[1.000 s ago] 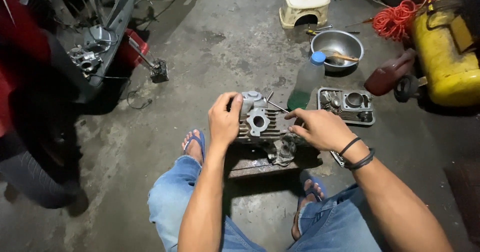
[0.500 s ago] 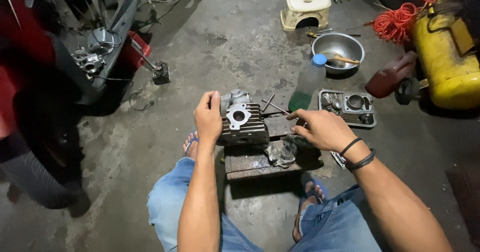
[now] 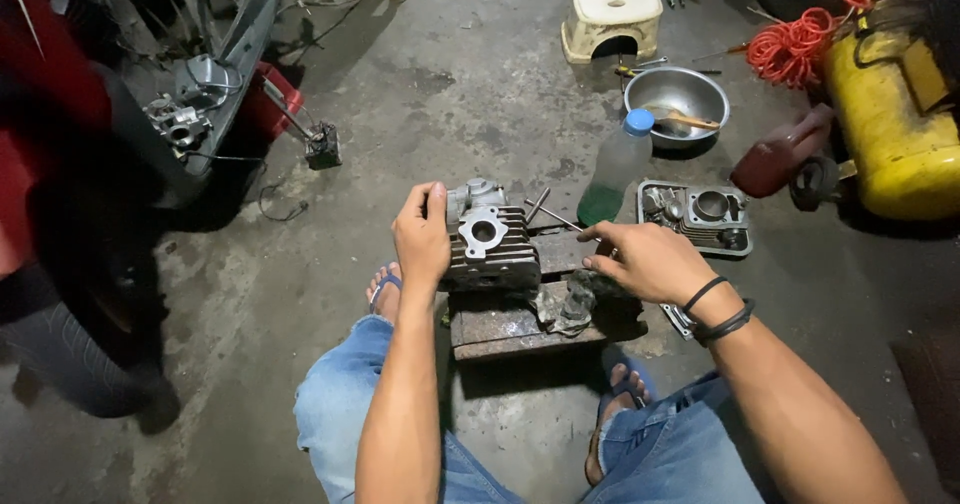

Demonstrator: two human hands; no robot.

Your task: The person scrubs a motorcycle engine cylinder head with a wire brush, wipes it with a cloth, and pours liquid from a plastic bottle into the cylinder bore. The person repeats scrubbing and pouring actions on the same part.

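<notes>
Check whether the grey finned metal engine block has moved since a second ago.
Yes. The grey finned metal engine block, gripped by the left hand, shifted left, away from the green-bottomed plastic bottle.

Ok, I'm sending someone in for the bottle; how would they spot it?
Start at the yellow tank on the right, then go left past the steel bowl. The plastic bottle stands just below that bowl: clear, blue cap, green liquid at the bottom.

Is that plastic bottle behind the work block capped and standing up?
Yes: the plastic bottle stands upright on the floor with its blue cap on. Green liquid fills only its lowest part.
</notes>
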